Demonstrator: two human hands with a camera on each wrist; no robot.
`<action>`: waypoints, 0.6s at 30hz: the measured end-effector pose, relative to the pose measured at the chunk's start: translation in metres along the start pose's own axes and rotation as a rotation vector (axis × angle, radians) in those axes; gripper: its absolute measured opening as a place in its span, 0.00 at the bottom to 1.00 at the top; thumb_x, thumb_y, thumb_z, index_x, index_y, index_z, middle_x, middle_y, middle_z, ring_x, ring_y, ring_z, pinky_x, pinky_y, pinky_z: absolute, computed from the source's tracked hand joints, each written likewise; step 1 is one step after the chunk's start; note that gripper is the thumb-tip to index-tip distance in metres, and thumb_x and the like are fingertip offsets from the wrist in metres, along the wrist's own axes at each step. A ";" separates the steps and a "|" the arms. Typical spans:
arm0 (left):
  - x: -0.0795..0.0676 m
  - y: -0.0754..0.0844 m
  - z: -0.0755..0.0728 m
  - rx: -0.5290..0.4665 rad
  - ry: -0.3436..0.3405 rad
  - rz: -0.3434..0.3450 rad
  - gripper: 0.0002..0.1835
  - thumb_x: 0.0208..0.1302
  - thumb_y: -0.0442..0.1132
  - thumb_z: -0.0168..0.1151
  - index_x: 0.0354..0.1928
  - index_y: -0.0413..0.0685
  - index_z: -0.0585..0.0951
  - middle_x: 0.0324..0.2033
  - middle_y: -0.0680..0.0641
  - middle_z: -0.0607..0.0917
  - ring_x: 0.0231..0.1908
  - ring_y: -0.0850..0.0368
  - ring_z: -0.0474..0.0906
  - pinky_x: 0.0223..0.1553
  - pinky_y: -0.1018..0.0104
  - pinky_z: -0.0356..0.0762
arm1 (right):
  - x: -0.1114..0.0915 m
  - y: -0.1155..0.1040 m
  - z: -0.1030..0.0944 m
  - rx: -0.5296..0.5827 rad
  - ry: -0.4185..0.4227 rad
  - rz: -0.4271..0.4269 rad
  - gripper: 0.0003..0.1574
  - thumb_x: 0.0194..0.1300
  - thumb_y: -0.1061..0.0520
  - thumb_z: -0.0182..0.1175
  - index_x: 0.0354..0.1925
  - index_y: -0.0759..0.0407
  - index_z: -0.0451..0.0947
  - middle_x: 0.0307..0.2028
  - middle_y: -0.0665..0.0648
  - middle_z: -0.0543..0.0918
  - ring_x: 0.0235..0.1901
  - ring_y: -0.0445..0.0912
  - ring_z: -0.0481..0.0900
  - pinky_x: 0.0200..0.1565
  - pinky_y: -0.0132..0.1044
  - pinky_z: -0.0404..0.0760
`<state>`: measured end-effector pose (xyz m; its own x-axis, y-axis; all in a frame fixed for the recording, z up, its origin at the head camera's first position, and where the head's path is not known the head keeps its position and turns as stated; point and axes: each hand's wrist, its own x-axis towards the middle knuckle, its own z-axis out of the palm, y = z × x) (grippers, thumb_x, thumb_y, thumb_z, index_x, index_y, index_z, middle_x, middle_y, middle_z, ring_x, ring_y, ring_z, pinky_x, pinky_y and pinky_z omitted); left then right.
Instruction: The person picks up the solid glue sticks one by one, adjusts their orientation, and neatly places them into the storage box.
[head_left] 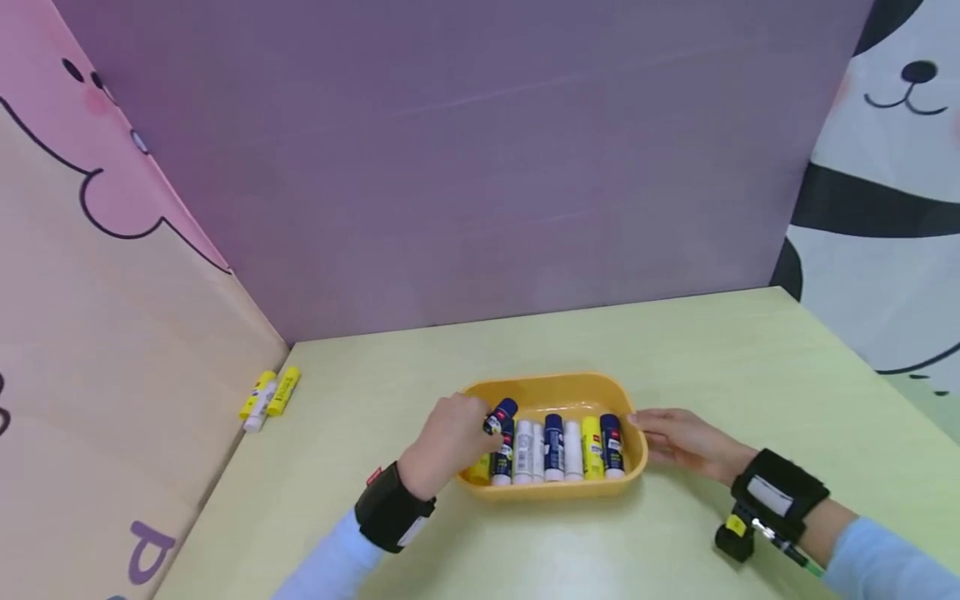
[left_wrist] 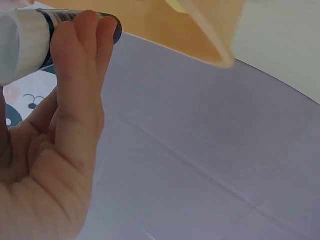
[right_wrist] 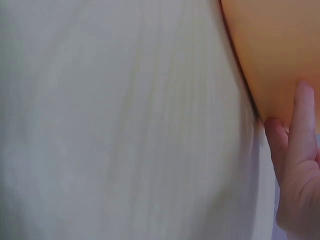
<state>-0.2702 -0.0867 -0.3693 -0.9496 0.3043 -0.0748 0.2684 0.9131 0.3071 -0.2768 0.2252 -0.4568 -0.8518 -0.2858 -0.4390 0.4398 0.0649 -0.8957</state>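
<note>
In the head view my left hand point(head_left: 448, 437) is over the left end of a yellow tray point(head_left: 551, 492), pinching a dark blue glue stick point(head_left: 501, 414). Its white end point(left_wrist: 25, 45) points toward the palm side in the left wrist view. Several glue sticks stand in a row in the tray, among them a blue one point(head_left: 553, 450), a white one point(head_left: 572, 452) and a yellow one point(head_left: 592, 450). My right hand point(head_left: 686, 440) touches the tray's right end; in the right wrist view its straight fingers point(right_wrist: 302, 120) rest against the outer wall.
Two yellow glue sticks and a white one point(head_left: 260, 407) lie at the table's left edge by the side panel. A purple panel point(head_left: 480, 167) stands behind the pale table point(head_left: 375, 367). A panda-printed panel point(head_left: 885, 275) is on the right.
</note>
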 end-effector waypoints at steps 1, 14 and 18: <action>0.000 0.002 0.002 0.013 0.002 0.009 0.17 0.51 0.46 0.69 0.38 0.42 0.81 0.25 0.48 0.77 0.21 0.57 0.71 0.19 0.73 0.69 | 0.001 0.001 0.000 -0.002 -0.002 -0.003 0.47 0.64 0.45 0.54 0.66 0.74 0.48 0.62 0.71 0.63 0.50 0.49 0.78 0.51 0.41 0.76; -0.002 0.035 0.027 0.351 0.091 0.205 0.13 0.54 0.47 0.65 0.25 0.45 0.80 0.15 0.52 0.70 0.19 0.58 0.65 0.21 0.71 0.61 | 0.002 0.002 -0.001 0.003 0.008 -0.019 0.49 0.63 0.43 0.55 0.65 0.75 0.48 0.60 0.71 0.66 0.48 0.48 0.79 0.50 0.41 0.76; -0.005 0.045 0.035 0.449 0.149 0.259 0.11 0.55 0.46 0.64 0.26 0.45 0.81 0.16 0.52 0.72 0.19 0.59 0.65 0.23 0.72 0.66 | 0.001 0.002 0.000 0.020 -0.015 -0.024 0.48 0.64 0.45 0.54 0.65 0.76 0.48 0.60 0.70 0.68 0.48 0.47 0.79 0.50 0.41 0.76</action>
<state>-0.2474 -0.0380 -0.3884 -0.8470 0.5229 0.0954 0.5085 0.8494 -0.1411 -0.2772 0.2251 -0.4593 -0.8578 -0.3016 -0.4163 0.4252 0.0389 -0.9043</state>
